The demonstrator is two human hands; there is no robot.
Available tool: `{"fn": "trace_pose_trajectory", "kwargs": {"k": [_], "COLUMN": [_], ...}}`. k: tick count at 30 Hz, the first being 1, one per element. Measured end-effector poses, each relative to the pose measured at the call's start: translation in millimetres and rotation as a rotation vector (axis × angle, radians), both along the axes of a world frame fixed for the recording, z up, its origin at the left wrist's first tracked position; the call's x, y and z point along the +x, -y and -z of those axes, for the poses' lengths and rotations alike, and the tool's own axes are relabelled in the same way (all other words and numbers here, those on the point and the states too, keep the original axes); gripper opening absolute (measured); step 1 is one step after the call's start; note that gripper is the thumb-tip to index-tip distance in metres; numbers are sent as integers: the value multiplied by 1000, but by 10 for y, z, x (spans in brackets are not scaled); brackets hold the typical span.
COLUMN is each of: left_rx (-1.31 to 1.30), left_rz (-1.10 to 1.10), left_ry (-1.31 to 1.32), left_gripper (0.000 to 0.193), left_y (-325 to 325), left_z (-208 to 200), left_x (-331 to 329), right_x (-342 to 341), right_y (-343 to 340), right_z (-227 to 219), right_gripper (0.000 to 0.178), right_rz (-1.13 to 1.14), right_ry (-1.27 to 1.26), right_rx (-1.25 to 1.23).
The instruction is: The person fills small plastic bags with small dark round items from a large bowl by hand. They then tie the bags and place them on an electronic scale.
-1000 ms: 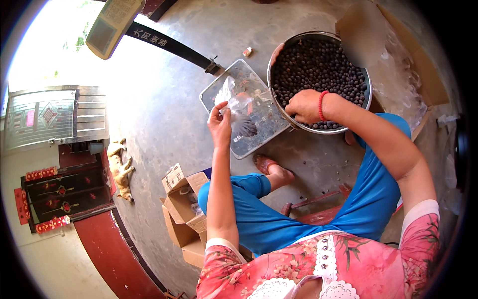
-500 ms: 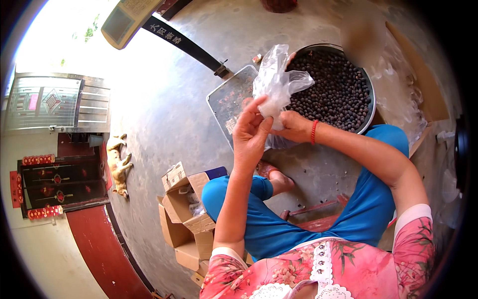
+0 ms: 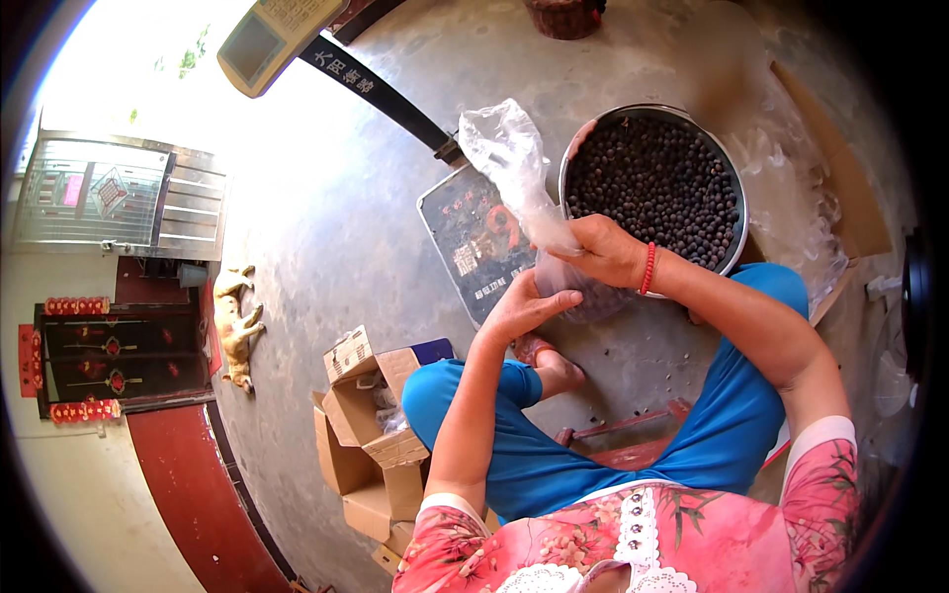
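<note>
A see-through plastic bag [image 3: 506,148] is in front of me, its loose top fanned out to the upper left. My right hand [image 3: 605,249], a red bead bracelet at its wrist, is closed around the bag's gathered neck. Below it, my left hand [image 3: 522,306] cups the bag, its thumb stretched across the front and its fingers partly hidden. Dark contents show dimly through the bulging lower part, under the right hand. Just beyond stands a round basin [image 3: 743,212] full of small dark round fruits [image 3: 652,183].
Left of the basin lies a floor scale's platform [image 3: 465,217], with its post [image 3: 381,99] and display head [image 3: 272,44] farther off. Open cardboard boxes [image 3: 371,445] stand by my left knee. A dog [image 3: 237,331] lies at the left; plastic sheeting [image 3: 791,188] is at the right.
My right hand has slid round the bag's neck, which is now twisted together. My left hand has dropped from the neck to lower down. The bag's top has swung left.
</note>
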State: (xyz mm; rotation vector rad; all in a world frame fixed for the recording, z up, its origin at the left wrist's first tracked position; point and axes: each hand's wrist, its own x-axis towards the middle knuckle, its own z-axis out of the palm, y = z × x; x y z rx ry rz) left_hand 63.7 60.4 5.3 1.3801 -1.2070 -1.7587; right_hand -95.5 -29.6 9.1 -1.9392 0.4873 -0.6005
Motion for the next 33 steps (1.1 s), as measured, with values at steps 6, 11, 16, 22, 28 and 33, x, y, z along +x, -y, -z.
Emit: {"fn": "trace_pose_trajectory", "kwargs": {"k": [6, 11, 16, 22, 28, 33], "left_rx": [-303, -40, -410, -60, -365, -225], "left_rz": [62, 140, -14, -166, -189, -257], "left_ry": [318, 216, 93, 7, -86, -138], "left_gripper": [34, 54, 42, 20, 24, 31], "left_y": [-27, -75, -209, -42, 38, 1], "left_z": [19, 513, 311, 267, 159, 133], "left_x": [-42, 142, -162, -157, -246, -222], "right_x": [20, 76, 118, -38, -52, -90], "right_y": [-158, -170, -84, 60, 112, 283], "right_z": [-57, -376, -256, -162, -89, -86], "right_gripper": [29, 32, 32, 20, 20, 18], "right_rz": [-79, -38, -65, 37, 293, 411], "right_ry": [-172, -67, -61, -174, 246, 368], "right_rx": [-352, -759, -712, -418, 295, 439]}}
